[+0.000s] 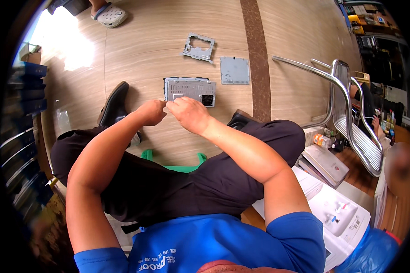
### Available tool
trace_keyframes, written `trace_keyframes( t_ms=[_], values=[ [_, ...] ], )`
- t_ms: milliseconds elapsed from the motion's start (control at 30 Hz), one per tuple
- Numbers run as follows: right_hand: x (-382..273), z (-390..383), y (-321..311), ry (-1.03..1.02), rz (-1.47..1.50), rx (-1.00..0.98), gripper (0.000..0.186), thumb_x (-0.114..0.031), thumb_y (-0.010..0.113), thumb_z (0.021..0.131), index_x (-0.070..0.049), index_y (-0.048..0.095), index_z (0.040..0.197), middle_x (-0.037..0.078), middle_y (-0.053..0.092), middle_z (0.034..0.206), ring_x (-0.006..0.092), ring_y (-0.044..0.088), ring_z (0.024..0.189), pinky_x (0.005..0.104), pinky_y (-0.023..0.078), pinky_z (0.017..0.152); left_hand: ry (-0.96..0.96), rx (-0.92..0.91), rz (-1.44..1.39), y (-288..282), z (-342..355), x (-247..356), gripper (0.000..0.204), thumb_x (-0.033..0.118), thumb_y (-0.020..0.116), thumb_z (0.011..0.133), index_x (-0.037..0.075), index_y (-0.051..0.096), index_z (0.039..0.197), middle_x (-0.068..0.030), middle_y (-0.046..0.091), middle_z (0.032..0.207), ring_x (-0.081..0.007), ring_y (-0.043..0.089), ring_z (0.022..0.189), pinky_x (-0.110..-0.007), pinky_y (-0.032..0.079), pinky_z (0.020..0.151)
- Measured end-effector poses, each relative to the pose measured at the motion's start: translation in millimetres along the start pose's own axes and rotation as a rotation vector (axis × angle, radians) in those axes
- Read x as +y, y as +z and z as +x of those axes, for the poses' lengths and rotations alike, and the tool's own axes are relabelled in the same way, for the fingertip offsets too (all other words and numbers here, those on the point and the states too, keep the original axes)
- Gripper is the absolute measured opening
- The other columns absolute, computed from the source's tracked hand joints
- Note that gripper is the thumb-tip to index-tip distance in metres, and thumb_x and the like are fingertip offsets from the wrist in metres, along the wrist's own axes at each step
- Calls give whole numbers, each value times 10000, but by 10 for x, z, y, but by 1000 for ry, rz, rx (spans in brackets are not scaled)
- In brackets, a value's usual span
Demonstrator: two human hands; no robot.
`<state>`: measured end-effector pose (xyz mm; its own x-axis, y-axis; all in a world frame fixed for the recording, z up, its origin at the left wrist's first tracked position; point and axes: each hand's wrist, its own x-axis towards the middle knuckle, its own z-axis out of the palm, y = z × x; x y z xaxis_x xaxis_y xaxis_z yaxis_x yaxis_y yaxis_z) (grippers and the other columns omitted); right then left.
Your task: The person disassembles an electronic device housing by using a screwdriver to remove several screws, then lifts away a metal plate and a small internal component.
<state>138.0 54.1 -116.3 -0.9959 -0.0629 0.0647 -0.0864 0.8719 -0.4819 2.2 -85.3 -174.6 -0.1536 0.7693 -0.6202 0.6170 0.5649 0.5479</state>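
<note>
Silver-grey sheet metal forms the box-shaped electronics chassis (pixel 189 85), lying on the tiled floor (pixel 146 50) before a seated person, slotted face up, with a black panel (pixel 207 100) at its near right corner; left and right are the sitter's. Key relation: the long axis of the chassis runs from left to right across the sitter's front, and both hands meet at its near left portion, leaving the right end uncovered. The right hand (pixel 190 113) is the nearer, its knuckles overlapping the near edge of the chassis; the chassis thus lies directly ahead of it. The left hand (pixel 152 112) sits just off the near left corner, so that the chassis lies ahead and to its right. Fingers of both hands are curled well inward, fingertips almost together; from where I stand I cannot tell whether anything is pinched between them, nor whether they press on the metal. Beyond the chassis, toward its right end, rests a cut-out metal bracket (pixel 198 55), set askew. Just right of the chassis and slightly farther out lies a flat grey cover plate (pixel 235 71). Nearer the sitter than the chassis, green stool parts (pixel 182 169) show between the knees.
</note>
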Motion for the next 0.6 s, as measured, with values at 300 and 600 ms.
trace_keyframes(
  t_ms=[300, 600],
  values=[
    [8, 3, -10, -62, -63, -4, 136, -63, 568, 802, -77, 577, 937, 90, 574, 796, 279, 623, 816, 405, 531, 711, 1, 1, 25, 12, 32, -20, 316, 175, 635, 876, 21, 620, 1152, -241, 675, 1092, -406, 631, 1042, -484, 503, 894],
    [-12, -84, 17, -24, -24, 78, 86, -120, 593, 878, -96, 595, 960, 85, 566, 768, 284, 618, 757, 417, 527, 677, -13, 60, -39, -72, -46, 150, 399, 190, 629, 898, 57, 549, 1266, -231, 662, 1153, -399, 611, 1101, -469, 489, 925]
  ],
)
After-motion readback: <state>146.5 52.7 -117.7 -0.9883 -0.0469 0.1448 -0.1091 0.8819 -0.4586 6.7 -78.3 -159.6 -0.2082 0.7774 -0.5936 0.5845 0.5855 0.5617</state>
